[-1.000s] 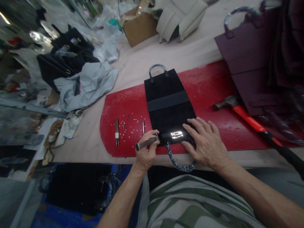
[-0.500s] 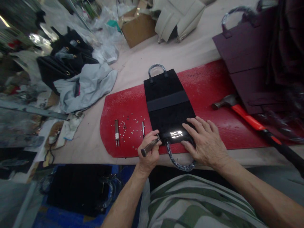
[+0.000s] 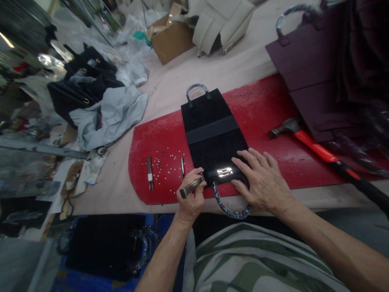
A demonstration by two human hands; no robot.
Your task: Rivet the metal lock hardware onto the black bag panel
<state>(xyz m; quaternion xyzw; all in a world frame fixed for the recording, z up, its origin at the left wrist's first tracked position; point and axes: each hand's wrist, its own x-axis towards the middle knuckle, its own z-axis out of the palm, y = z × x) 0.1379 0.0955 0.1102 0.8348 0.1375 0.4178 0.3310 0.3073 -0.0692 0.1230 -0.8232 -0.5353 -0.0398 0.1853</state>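
A flat black bag piece [image 3: 215, 151] lies on the red mat [image 3: 261, 105], with a plastic-wrapped handle at each end. Near its close edge shines a metal plate [image 3: 225, 172]. My left hand [image 3: 191, 205] is closed around a steel punch [image 3: 189, 189], tilted, its upper end toward me. The punch's tip is by the bag piece's near left corner, hidden by my fingers. Spread flat, my right hand [image 3: 263, 182] presses on the near right part of the piece, beside the plate. The near handle [image 3: 231, 213] hangs over the mat's edge between my hands.
Left on the mat lie a pronged punch [image 3: 150, 172], a thin metal rod [image 3: 182, 166] and several tiny white bits. A hammer [image 3: 316, 148] rests at right, beside purple bag pieces [image 3: 304, 77]. A cardboard box [image 3: 173, 42] stands behind; black pieces [image 3: 103, 243] lie lower left.
The camera view has shifted slightly, so the surroundings sit a little differently. Both hands, the punch and the bag piece keep about the same places relative to each other.
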